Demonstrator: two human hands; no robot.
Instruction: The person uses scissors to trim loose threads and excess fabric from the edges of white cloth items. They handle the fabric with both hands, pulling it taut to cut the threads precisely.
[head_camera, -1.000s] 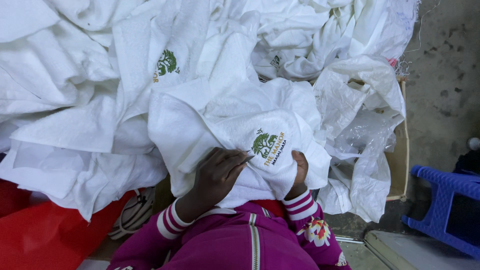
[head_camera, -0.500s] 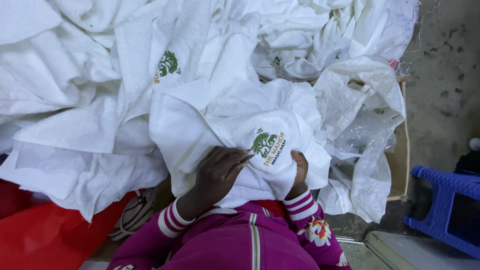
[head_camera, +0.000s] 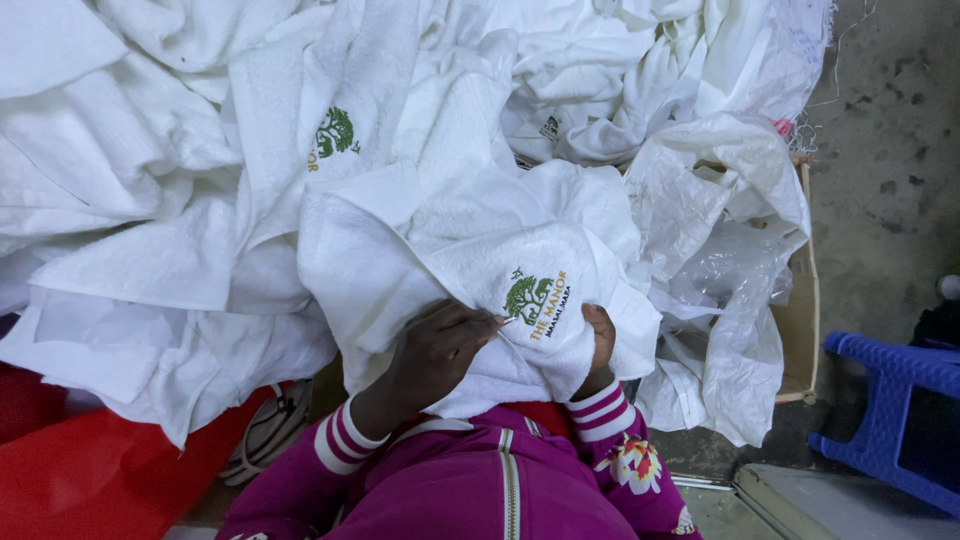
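Head view, looking down at the lap. Left hand (head_camera: 440, 350) sits lower centre of the frame, fingers curled together, tips pinching a thin, small tool I cannot identify (needle or snipper) against the white towel (head_camera: 520, 300). Right hand (head_camera: 600, 340) is mostly tucked under the towel's fold just right of centre; only thumb and knuckles show, clamping the cloth from beneath.

Key relation: the green tree emblem (head_camera: 528, 296) lies immediately right of the left fingertips, touching distance, stretched over the right hand. Its long axis tilts from lower left to upper right. Left hand is the nearer working hand; right one is the support below.

Counts: two hands, both the wearer's. Two tree emblems in sight, the held one and a second emblem (head_camera: 333, 133) in the upper left on the loose towel heap (head_camera: 150, 200). One blue plastic stool (head_camera: 890, 410) at right edge. One clear plastic bag (head_camera: 730, 290) right of centre. Red sheet (head_camera: 90, 480) lower left.
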